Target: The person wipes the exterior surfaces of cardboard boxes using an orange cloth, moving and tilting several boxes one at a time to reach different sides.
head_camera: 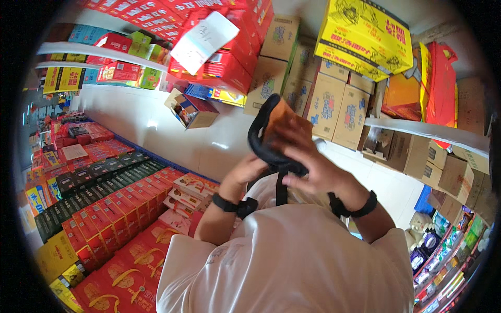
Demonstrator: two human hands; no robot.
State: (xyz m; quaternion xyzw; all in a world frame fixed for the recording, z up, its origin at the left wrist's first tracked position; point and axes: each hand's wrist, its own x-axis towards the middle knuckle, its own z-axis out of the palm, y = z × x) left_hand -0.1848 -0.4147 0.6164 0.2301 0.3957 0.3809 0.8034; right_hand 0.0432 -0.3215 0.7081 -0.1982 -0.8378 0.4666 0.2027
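Note:
In front of my chest a black pouch-like item with an orange-brown inner face is held up. A black strap hangs below it against my white shirt. My right hand lies across the orange-brown face, blurred by motion, its thumb low near the black edge. From the left, my left hand grips the lower black side, its fingertips hidden behind the item. Each wrist wears a black band, one on the left and one on the right.
Red gift boxes fill a low display at left. An open carton sits on the tiled floor. Stacked cardboard cartons stand ahead, a yellow carton above them. At right runs a white shelf edge with boxes below.

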